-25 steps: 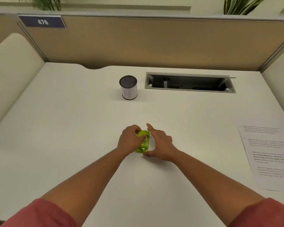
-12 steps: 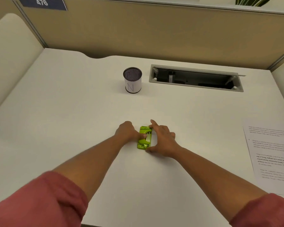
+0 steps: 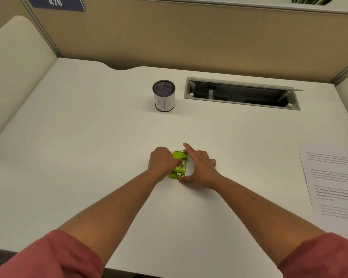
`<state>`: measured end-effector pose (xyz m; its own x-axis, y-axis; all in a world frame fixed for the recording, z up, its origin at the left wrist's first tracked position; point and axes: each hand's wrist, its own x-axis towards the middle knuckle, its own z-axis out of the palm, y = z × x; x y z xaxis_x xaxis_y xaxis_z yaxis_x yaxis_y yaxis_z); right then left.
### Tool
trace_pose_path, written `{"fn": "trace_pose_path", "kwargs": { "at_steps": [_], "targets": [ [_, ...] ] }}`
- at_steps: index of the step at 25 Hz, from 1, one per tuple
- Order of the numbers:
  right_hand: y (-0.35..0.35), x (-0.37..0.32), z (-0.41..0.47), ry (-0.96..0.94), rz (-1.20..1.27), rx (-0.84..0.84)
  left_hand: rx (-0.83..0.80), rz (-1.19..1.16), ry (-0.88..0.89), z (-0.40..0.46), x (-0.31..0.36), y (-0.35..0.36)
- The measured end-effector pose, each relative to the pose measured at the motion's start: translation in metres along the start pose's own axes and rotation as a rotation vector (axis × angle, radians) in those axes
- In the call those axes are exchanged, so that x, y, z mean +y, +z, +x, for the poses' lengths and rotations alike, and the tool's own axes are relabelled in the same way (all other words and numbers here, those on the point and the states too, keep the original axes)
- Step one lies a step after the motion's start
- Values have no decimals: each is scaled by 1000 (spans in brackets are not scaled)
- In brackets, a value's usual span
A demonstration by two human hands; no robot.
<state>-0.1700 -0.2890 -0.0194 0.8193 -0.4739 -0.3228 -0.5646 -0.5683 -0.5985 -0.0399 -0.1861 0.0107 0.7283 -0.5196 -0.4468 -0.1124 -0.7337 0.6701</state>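
Nearest the person, two red sleeves [image 3: 64,255] ended at bare forearms that converged over the white desk [image 3: 88,137]. The left hand [image 3: 162,162] was curled, its fingers closed against the left side of the lime-green device [image 3: 179,164], with one fingertip pressed onto the middle of the device. The right hand [image 3: 201,169] gripped the same device from the opposite side: the thumb lay at the near end and the extended index finger at the far end, so the device was pinched lengthwise between them. The device lay flat on the desk, directly between the two hands and touching both.

Well to the right of the right hand lay a printed sheet [image 3: 333,187]. Beyond the left hand, well apart, stood an upright mesh cup [image 3: 164,97] with a label marked "N". Beyond the right hand, a cable tray opening [image 3: 241,94] was set into the desk. Farthest off, a number plate [image 3: 55,3] reading 476 hung on the partition [image 3: 189,37].
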Motion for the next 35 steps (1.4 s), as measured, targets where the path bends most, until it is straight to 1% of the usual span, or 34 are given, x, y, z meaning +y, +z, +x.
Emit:
{"fn": "trace_pose_path", "kwargs": {
  "at_steps": [3,7,10,12,15,24,29,35],
  "targets": [
    [2,-2,-2,-12,10,28,41,-35,2,-3,-1,2],
    [2,-6,-5,-59,39,80,30,-95,-15,-1,-2,-8],
    [2,-22,-1,-102,31,125,25,-129,-17,1,-5,-29],
    [9,-42,5,-166,25,113,64,-153,-31,1,-17,-52],
    [13,-57,12,-185,52,129,59,-136,-5,2,-22,-71],
    [74,-144,63,-257,74,85,169,-97,-28,28,-81,-163],
    [116,-181,92,-250,53,66,186,-86,-67,46,-118,-200],
    [147,-207,113,-231,30,59,181,-74,-95,63,-149,-224]
  ]
}}
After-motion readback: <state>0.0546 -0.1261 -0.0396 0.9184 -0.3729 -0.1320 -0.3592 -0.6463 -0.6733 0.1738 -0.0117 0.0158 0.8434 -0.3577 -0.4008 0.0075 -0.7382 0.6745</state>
